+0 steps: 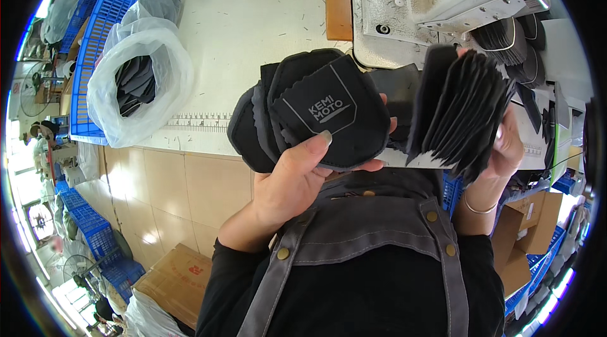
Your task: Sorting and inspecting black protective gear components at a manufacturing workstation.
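My left hand (297, 169) grips a few overlapping black fabric pieces (363, 116), fanned out in front of me, with the thumb pressed on top. The uppermost one is rounded, with a printed pale outline and lettering on a patch that has a zigzag-cut edge. My right hand (506, 144) is wrapped round a thick stack of black fabric pieces (458, 109), held edge-up at the right. Most fingers of that hand are hidden behind the stack. Both bundles are raised over the table's near edge, the right one just in front of the sewing machine (455, 2).
On the white table (253, 14), a ruler strip (196, 121) runs along the near edge. A clear plastic bag (171, 52) of dark pieces stands at the left beside a blue crate (95, 40). More black pieces (502, 36) lie by the machine. A cardboard box (177, 280) sits on the floor.
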Demonstrator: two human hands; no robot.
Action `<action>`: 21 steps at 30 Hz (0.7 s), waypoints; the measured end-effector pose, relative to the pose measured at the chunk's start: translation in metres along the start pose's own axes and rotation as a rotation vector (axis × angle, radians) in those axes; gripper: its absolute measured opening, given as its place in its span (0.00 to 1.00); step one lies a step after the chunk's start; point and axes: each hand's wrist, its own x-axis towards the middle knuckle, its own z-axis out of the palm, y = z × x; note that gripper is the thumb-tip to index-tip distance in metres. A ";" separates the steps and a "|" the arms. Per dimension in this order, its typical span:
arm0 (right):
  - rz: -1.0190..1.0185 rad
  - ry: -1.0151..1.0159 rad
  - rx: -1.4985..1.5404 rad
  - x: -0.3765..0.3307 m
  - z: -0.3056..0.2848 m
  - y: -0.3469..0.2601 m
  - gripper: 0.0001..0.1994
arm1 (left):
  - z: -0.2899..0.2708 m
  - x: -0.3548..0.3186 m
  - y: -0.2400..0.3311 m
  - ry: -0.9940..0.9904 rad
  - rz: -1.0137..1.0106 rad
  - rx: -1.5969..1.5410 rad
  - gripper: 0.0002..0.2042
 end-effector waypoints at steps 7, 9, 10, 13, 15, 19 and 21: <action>0.104 0.038 -0.093 0.006 0.038 0.007 0.29 | -0.006 -0.008 -0.012 0.177 0.120 0.121 0.19; 0.056 0.064 -0.273 0.011 0.048 0.012 0.28 | -0.005 -0.006 -0.014 0.237 0.188 0.370 0.18; 0.099 0.102 -0.322 0.010 0.055 0.012 0.29 | -0.004 -0.003 -0.013 0.232 0.228 0.463 0.17; 0.193 0.224 -0.535 0.016 0.067 0.011 0.37 | -0.002 -0.002 -0.011 0.231 0.188 0.489 0.17; 0.123 0.086 -0.427 0.016 0.041 0.014 0.35 | -0.004 -0.006 -0.010 0.235 0.107 0.421 0.17; -0.008 0.014 -0.180 0.016 0.024 0.009 0.32 | -0.004 -0.006 -0.005 0.033 0.000 -0.213 0.23; -0.039 -0.019 -0.121 0.014 0.010 0.006 0.30 | -0.004 -0.001 -0.001 0.037 -0.050 -0.138 0.32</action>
